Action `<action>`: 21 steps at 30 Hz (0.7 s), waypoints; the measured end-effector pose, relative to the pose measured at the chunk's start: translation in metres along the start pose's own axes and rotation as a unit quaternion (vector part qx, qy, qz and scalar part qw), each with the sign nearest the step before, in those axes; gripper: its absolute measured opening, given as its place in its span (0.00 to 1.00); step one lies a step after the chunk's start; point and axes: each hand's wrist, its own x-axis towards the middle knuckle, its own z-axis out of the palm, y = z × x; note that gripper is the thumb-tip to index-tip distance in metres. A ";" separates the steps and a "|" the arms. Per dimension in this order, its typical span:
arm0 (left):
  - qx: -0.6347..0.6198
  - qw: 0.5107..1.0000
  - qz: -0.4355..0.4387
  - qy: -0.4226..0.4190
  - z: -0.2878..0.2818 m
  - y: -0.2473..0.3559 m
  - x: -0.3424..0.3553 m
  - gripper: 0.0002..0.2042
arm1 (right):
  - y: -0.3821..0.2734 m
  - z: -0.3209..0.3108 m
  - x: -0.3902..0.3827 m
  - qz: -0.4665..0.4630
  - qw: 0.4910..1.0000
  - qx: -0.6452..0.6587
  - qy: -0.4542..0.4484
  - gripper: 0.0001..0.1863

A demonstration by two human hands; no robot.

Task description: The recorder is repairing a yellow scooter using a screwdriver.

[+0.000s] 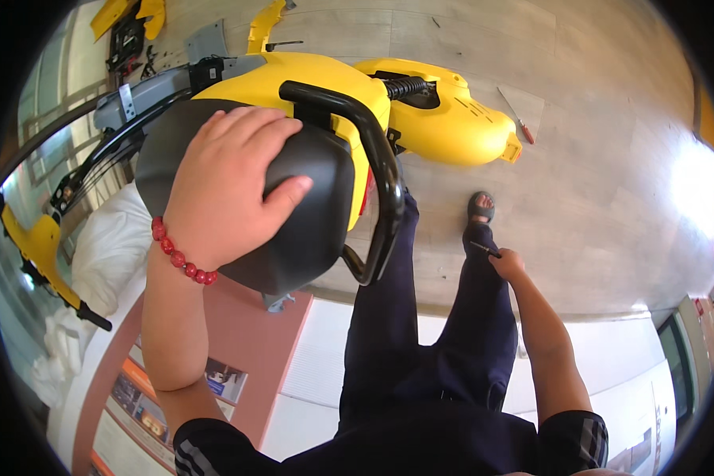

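Observation:
My left hand (234, 178), with a red bead bracelet at the wrist, rests palm down on the black seat (321, 186) of a yellow scooter (293, 71). Its fingers are stretched out and the thumb stands apart. A black grab rail (387, 170) curves around the rear of the seat, to the right of this hand. Lower on the right, beside my knee, my right hand (509, 263) is closed around a thin dark tool (484, 249). The tool's narrow end points up and left; most of its handle is hidden in the fingers.
A yellow rear fender (452, 119) with a black coil spring (406, 86) juts out right of the scooter. A red-handled screwdriver (526, 131) lies on the floor. Loose yellow panels (263, 28) lie at the far left. White cloth (111, 246) hangs near the handlebar (95, 319).

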 end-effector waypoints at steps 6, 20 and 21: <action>-0.030 0.995 0.080 -0.058 0.009 -0.029 0.027 0.26 | -0.031 0.017 -0.023 0.061 0.992 0.095 0.058 0.20; -0.155 0.966 0.077 -0.190 -0.015 -0.037 0.024 0.23 | -0.081 0.035 -0.019 0.008 0.999 -0.019 0.044 0.16; -0.156 0.966 0.075 -0.190 -0.015 -0.036 0.024 0.23 | -0.082 0.033 -0.018 0.007 0.999 -0.020 0.043 0.16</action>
